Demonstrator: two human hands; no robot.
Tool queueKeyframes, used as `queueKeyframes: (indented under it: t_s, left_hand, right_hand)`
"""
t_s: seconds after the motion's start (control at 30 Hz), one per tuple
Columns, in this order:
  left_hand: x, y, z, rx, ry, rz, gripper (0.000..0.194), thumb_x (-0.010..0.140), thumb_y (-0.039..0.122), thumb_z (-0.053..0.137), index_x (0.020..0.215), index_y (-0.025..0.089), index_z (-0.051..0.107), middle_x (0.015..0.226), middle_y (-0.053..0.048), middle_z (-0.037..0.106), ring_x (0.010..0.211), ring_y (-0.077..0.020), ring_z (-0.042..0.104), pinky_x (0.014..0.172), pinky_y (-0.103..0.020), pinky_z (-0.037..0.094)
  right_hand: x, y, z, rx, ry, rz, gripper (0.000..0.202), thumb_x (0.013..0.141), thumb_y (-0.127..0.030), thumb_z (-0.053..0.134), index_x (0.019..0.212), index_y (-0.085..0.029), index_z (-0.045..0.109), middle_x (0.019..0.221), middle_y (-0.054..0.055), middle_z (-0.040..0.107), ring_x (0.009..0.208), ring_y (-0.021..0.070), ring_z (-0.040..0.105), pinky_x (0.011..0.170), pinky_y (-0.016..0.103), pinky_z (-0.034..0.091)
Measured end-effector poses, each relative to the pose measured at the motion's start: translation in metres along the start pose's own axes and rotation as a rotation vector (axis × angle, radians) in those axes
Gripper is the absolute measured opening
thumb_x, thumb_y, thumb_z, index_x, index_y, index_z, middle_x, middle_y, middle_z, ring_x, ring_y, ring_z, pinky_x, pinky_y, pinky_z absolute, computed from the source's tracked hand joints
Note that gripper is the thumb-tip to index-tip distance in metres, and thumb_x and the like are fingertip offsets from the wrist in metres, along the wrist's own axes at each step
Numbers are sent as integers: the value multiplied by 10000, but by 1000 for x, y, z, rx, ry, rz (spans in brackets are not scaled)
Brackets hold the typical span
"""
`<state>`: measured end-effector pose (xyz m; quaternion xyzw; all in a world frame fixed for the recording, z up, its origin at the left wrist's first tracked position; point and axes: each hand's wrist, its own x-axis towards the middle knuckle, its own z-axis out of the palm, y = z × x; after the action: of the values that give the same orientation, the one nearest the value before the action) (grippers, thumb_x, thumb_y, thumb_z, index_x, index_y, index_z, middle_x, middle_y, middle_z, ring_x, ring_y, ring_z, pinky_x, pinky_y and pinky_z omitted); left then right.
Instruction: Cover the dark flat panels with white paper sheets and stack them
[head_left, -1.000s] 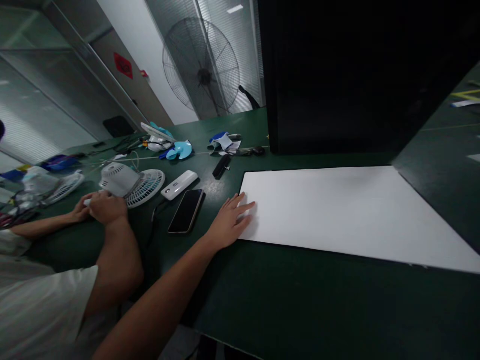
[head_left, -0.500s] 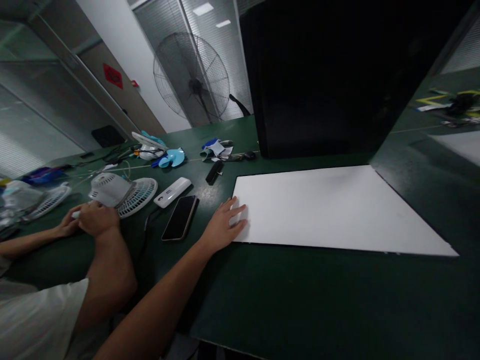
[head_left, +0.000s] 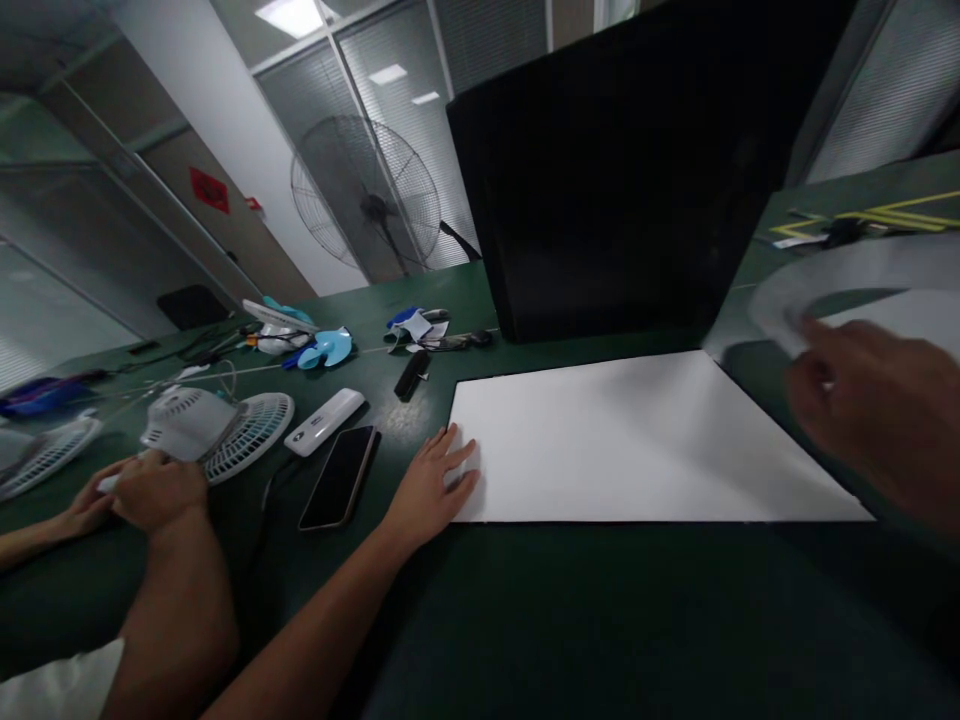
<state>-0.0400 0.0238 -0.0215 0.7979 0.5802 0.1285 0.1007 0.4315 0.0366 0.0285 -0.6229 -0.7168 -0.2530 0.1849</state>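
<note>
Head view: a smooth, flat white board is laid on green worktop, with room left along its near edge. Its left end is touched by the spread left hand; beyond its right edge, a blurred, curved pale strip is gripped by the right hand.

Right hand: blurred, wrist cut off at right edge. Curved translucent whitish strip: blurred, right end cut off, material unclear. Large black rectangular panel: upper right cut off.
</note>
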Motion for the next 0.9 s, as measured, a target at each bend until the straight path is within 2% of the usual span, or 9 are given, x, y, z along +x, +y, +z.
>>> queueKeyframes:
  t_s: [0.07, 0.13, 0.2, 0.3, 0.4, 0.53, 0.6, 0.73, 0.9]
  left_hand:
    - [1, 0, 0, 10, -6, -1, 530, 1006, 445, 533, 1469, 194, 591, 1655, -143, 360, 1546, -349, 320, 1253, -596, 263]
    - [1, 1, 0, 9, -5, 5, 505, 1033, 441, 481, 1468, 211, 593, 1656, -124, 364, 1549, -342, 317, 1252, -602, 263]
    - [2, 0, 0, -8, 7, 8, 486, 1060, 444, 411, 1448, 234, 614, 1648, -93, 388, 1548, -327, 323, 1253, -595, 271]
    - [1, -2, 2, -65, 40, -4, 570, 1085, 480, 289, 1442, 180, 615, 1627, -105, 422, 1540, -297, 350, 1276, -545, 258]
    - [-2, -6, 4, -164, 75, -20, 703, 1084, 562, 184, 1521, 121, 513, 1619, -126, 432, 1542, -277, 350, 1296, -514, 220]
    - [-5, -12, 4, -328, 120, -77, 817, 1056, 660, 76, 1529, 149, 505, 1613, -107, 452, 1548, -270, 338, 1302, -503, 194]
    - [-5, -13, 2, -381, 114, -100, 778, 1055, 673, 152, 1517, 163, 516, 1603, -110, 467, 1527, -282, 378, 1291, -513, 224]
    - [-3, -11, -1, -328, 35, -68, 748, 966, 580, 575, 1576, 180, 410, 1622, -130, 436, 1491, -330, 430, 1261, -533, 299]
    - [-5, -13, 0, -297, 72, -39, 863, 956, 401, 613, 1661, 188, 164, 1725, -118, 193, 1581, -310, 238, 1301, -505, 188]
  right_hand:
    - [-4, -24, 8, 48, -40, -224, 543, 1033, -319, 309, 1423, -58, 582, 957, 162, 614, 828, 205, 516, 776, 426, 430]
    - [-13, -51, 16, 176, -143, -481, 494, 1004, -284, 336, 1348, -143, 662, 950, 138, 625, 814, 199, 530, 763, 415, 457]
    - [-23, -74, 21, 305, -253, -583, 449, 999, -284, 361, 1268, -187, 707, 1015, 134, 640, 846, 202, 567, 753, 395, 494]
    - [-34, -93, 26, 414, -277, -598, 427, 1028, -335, 367, 1279, -237, 698, 1214, 128, 637, 1049, 250, 612, 848, 432, 539]
    - [-39, -96, 28, 481, -243, -614, 444, 1042, -432, 388, 1392, -308, 631, 1426, 83, 570, 1270, 299, 562, 984, 514, 519]
    - [-42, -94, 30, 496, -307, -613, 520, 1026, -535, 432, 1492, -327, 531, 1496, 57, 522, 1338, 308, 529, 1042, 562, 496]
    - [-43, -95, 29, 496, -311, -629, 532, 1024, -541, 435, 1510, -335, 506, 1513, 48, 506, 1349, 304, 523, 1044, 564, 499]
    - [-42, -98, 27, 516, -314, -681, 527, 1034, -515, 418, 1523, -330, 487, 1528, 41, 491, 1375, 291, 503, 1042, 552, 509]
    - [-35, -93, 25, 600, -402, -671, 536, 1023, -522, 452, 1541, -382, 450, 1548, 29, 467, 1392, 287, 488, 1070, 550, 492]
